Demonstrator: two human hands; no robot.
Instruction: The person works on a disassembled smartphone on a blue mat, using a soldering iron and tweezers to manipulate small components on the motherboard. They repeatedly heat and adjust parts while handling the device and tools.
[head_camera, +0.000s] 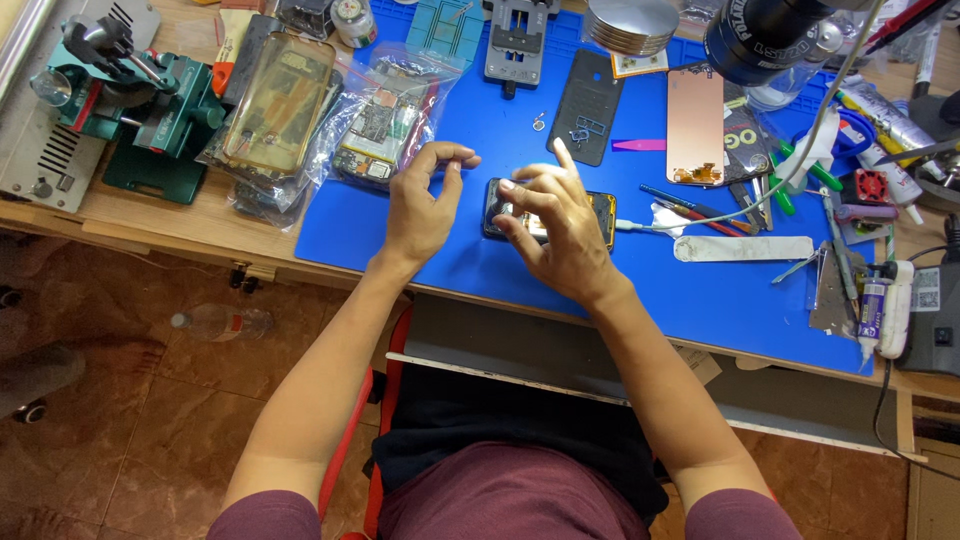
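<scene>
Right hand (560, 235) is pressed w/ fingers on opened phone (603, 215), left hand (420, 205) held half-open, empty, beside; phone judged light, stiff, fragile—best gripped by edges.

Clear plastic bags (385, 125) of phone parts lie left on blue mat (500, 270).

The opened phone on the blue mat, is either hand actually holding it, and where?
The right hand rests its fingertips on the top of the opened phone, which lies flat on the blue mat. The left hand hovers beside it, fingers curled, apparently empty.
</scene>
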